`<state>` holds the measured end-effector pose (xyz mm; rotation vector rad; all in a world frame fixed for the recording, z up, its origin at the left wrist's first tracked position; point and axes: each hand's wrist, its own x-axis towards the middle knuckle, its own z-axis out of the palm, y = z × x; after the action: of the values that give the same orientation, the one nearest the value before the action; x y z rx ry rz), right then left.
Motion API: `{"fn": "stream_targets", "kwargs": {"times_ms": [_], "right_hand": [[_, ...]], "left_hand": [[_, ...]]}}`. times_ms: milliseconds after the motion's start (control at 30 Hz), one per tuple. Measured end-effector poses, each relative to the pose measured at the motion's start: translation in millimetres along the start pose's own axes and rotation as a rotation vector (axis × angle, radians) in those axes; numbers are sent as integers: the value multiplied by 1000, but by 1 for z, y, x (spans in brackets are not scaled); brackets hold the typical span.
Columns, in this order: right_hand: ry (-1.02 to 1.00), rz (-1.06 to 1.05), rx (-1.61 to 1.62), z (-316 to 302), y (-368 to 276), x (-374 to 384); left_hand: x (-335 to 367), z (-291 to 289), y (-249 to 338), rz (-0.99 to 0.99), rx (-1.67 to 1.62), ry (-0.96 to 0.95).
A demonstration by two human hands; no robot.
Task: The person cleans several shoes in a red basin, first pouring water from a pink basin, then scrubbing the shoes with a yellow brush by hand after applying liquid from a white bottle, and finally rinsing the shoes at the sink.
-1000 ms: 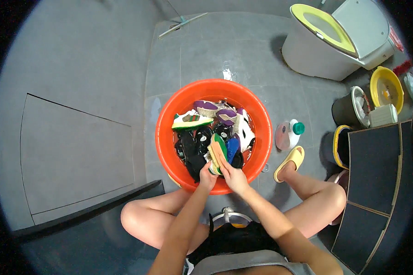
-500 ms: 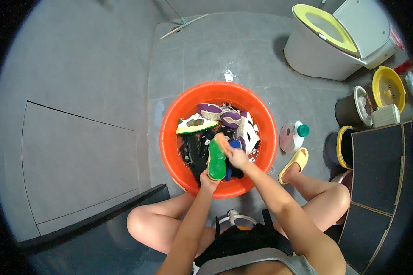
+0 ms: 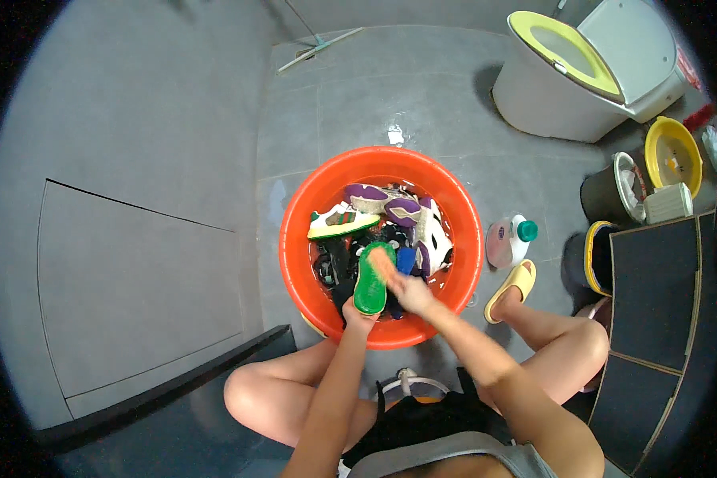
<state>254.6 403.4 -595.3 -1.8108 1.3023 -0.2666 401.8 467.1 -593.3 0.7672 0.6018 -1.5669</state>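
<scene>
Left hand (image 3: 361, 315) gripping the lower end of a green-soled shoe (image 3: 370, 288) near frame centre, right hand (image 3: 412, 294) closed around an oblong peach-coloured brush (image 3: 382, 264) at its sole, round orange plastic tub (image 3: 296, 255) beneath.

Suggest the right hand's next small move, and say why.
I'd likely sweep the orange brush toward the near end of the green-soled shoe: the right hand holds it over the shoe's far half, while the left hand grips the near end, leaving the middle uncovered.
</scene>
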Motion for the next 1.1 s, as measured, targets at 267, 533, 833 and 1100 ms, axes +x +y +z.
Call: {"fn": "stream_targets", "kwargs": {"times_ms": [267,533,833,1100], "right_hand": [[-31,-34,-108,-26,-7,-16],[-47,48,-142,-18,-9,8],[-86,130,-363,-29,-11,31],[-111,-161,-46,-3,-62,-28]], "left_hand": [[-5,16,-9,-36,-4,151],[-3,12,-11,30,189,131],[3,10,-14,-29,409,221],[-6,-10,10,43,187,116]]}}
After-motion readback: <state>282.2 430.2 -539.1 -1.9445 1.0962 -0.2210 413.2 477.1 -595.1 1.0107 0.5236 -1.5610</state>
